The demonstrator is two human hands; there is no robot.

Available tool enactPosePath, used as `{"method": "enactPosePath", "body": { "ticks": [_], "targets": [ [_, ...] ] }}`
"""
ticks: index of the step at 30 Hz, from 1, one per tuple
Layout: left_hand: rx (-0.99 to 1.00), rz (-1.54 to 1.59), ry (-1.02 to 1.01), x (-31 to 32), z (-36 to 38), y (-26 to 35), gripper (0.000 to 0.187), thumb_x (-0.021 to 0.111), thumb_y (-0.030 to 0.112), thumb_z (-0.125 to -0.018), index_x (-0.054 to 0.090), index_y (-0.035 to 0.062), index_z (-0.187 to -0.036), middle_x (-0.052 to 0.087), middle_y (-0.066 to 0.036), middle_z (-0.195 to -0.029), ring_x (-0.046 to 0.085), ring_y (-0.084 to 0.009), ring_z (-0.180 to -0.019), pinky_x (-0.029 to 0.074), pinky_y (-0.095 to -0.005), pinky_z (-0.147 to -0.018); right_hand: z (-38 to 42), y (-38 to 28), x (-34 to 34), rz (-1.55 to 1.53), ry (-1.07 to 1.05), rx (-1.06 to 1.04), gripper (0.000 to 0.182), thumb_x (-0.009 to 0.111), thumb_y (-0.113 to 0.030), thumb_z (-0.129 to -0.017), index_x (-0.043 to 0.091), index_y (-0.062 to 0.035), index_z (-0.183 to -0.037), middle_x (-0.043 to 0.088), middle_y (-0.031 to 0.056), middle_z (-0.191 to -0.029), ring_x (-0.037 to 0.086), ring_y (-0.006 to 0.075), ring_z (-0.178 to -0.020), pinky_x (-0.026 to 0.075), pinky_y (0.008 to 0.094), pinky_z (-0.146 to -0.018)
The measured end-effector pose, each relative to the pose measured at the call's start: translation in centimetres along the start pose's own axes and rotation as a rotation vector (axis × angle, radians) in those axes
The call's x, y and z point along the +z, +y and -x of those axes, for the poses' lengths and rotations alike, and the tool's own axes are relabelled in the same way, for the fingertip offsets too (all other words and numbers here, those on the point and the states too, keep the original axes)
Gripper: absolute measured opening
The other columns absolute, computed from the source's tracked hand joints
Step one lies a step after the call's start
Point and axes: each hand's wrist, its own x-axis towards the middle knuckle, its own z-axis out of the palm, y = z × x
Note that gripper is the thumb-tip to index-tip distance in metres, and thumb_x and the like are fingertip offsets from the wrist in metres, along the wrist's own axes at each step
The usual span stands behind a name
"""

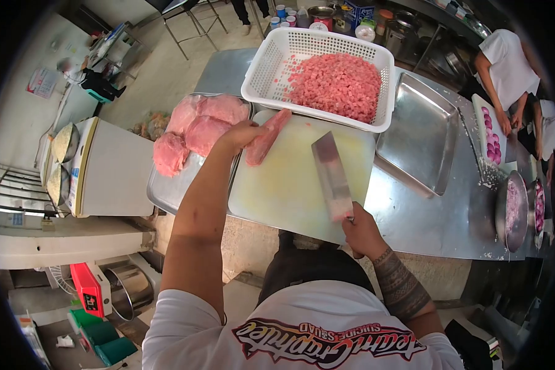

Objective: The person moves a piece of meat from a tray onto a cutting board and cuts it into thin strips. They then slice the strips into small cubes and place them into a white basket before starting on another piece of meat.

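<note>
My left hand (245,134) grips a long strip of raw meat (270,139) at the upper left of the white cutting board (277,191). In my right hand (362,229) is the handle of a cleaver (332,176), its broad blade over the right part of the board, apart from the meat. Large pieces of raw meat (206,123) lie on a metal tray (166,188) left of the board. Behind the board stands a white perforated basket (262,92) holding a heap of diced meat (339,83).
Right of the board lies a shallow steel pan (416,135) on the metal table (407,228). Farther right, a co-worker (505,68) handles purple onions (492,135) on another board, near metal bowls (512,209). Jars and pots (364,31) stand beyond the basket.
</note>
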Motion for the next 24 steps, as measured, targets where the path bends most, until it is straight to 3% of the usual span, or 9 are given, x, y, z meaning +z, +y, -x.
{"method": "enactPosePath", "body": {
  "ticks": [2, 4, 7, 11, 14, 17, 19, 22, 24],
  "targets": [
    [-0.035, 0.036, -0.066, -0.3, -0.7, -0.1, 0.084, 0.087, 0.052, -0.081, 0.061, -0.0093, -0.132, 0.07, -0.016, -0.115, 0.068, -0.0227, -0.105, 0.055, -0.0435, -0.089, -0.8, 0.4, 0.3, 0.032, 0.035, -0.069, 0.023, 0.056, -0.011, -0.099, 0.053, 0.0055, -0.116, 0.068, 0.03, -0.086, 0.072, 0.044, -0.076, 0.056, 0.051, -0.069],
    [-0.03, 0.039, -0.043, 0.3, 1.1, 1.0, 0.081, 0.086, 0.054, -0.081, 0.066, -0.0092, -0.127, 0.07, -0.016, -0.108, 0.066, -0.0206, -0.097, 0.054, -0.0422, -0.083, -0.8, -3.0, -0.6, 0.018, -0.011, 0.039, 0.025, 0.056, -0.011, -0.099, 0.053, 0.0066, -0.116, 0.068, 0.0304, -0.086, 0.071, 0.046, -0.079, 0.056, 0.052, -0.072],
    [-0.05, -0.317, 0.004, 1.5, 2.4, 2.5, 0.087, 0.081, 0.058, -0.083, 0.061, -0.0053, -0.138, 0.072, -0.022, -0.125, 0.071, -0.033, -0.112, 0.054, -0.0469, -0.094, -1.7, -3.6, -0.3, 0.076, 0.008, -0.009, 0.026, 0.058, -0.012, -0.099, 0.053, 0.0079, -0.116, 0.068, 0.0319, -0.09, 0.07, 0.0496, -0.086, 0.056, 0.0537, -0.077],
    [0.091, -0.566, 0.304, 2.6, -1.1, 0.2, 0.069, 0.082, 0.052, -0.08, 0.073, -0.0071, -0.115, 0.077, -0.026, -0.109, 0.076, -0.037, -0.102, 0.058, -0.0463, -0.088, -4.0, -2.6, 1.2, 0.215, 0.125, -0.145, 0.028, 0.059, -0.013, -0.098, 0.054, 0.0087, -0.115, 0.068, 0.0341, -0.097, 0.068, 0.0528, -0.094, 0.054, 0.0557, -0.082],
    [0.156, -0.576, 0.38, 2.8, -1.7, -1.3, 0.06, 0.083, 0.049, -0.078, 0.077, -0.0075, -0.098, 0.077, -0.027, -0.098, 0.076, -0.0384, -0.095, 0.059, -0.0459, -0.083, -4.7, -4.1, 1.0, 0.189, 0.068, -0.056, 0.028, 0.06, -0.013, -0.098, 0.054, 0.008, -0.116, 0.068, 0.0354, -0.101, 0.066, 0.0536, -0.1, 0.053, 0.0565, -0.085],
    [0.174, -0.628, 0.327, 2.5, -4.1, -4.4, 0.049, 0.084, 0.042, -0.077, 0.078, -0.0042, -0.09, 0.077, -0.024, -0.086, 0.077, -0.0382, -0.084, 0.059, -0.0468, -0.076, -6.0, -1.8, 2.2, 0.097, 0.077, -0.094, 0.028, 0.061, -0.013, -0.097, 0.054, 0.0071, -0.116, 0.069, 0.0331, -0.098, 0.069, 0.0505, -0.091, 0.055, 0.0535, -0.08],
    [0.234, -0.68, 0.347, 3.3, -3.5, -4.9, 0.038, 0.084, 0.035, -0.077, 0.078, -0.0019, -0.087, 0.076, -0.022, -0.079, 0.076, -0.0379, -0.079, 0.058, -0.048, -0.074, -5.9, -1.9, 1.9, 0.014, 0.029, -0.05, 0.026, 0.06, -0.012, -0.098, 0.055, 0.0053, -0.117, 0.069, 0.0273, -0.092, 0.07, 0.0414, -0.08, 0.056, 0.0487, -0.072],
    [0.042, -0.427, 0.155, 4.7, -0.7, -3.9, 0.025, 0.083, 0.024, -0.078, 0.079, 0.0017, -0.088, 0.075, -0.021, -0.08, 0.075, -0.0358, -0.079, 0.057, -0.0473, -0.073, -5.2, -3.1, 1.7, -0.118, -0.016, 0.027, 0.025, 0.06, -0.011, -0.099, 0.057, 0.003, -0.12, 0.068, 0.0177, -0.084, 0.068, 0.0265, -0.066, 0.055, 0.0407, -0.062],
    [0.187, -0.481, 0.13, 6.4, 0.6, -4.2, 0.026, 0.082, 0.021, -0.081, 0.077, -0.0013, -0.094, 0.076, -0.022, -0.089, 0.074, -0.0334, -0.081, 0.058, -0.0441, -0.074, -4.9, -3.8, 1.7, -0.16, -0.024, 0.052, 0.025, 0.06, -0.01, -0.1, 0.057, 0.002, -0.121, 0.066, 0.0129, -0.081, 0.066, 0.0193, -0.061, 0.054, 0.0371, -0.059]
  ]
}}
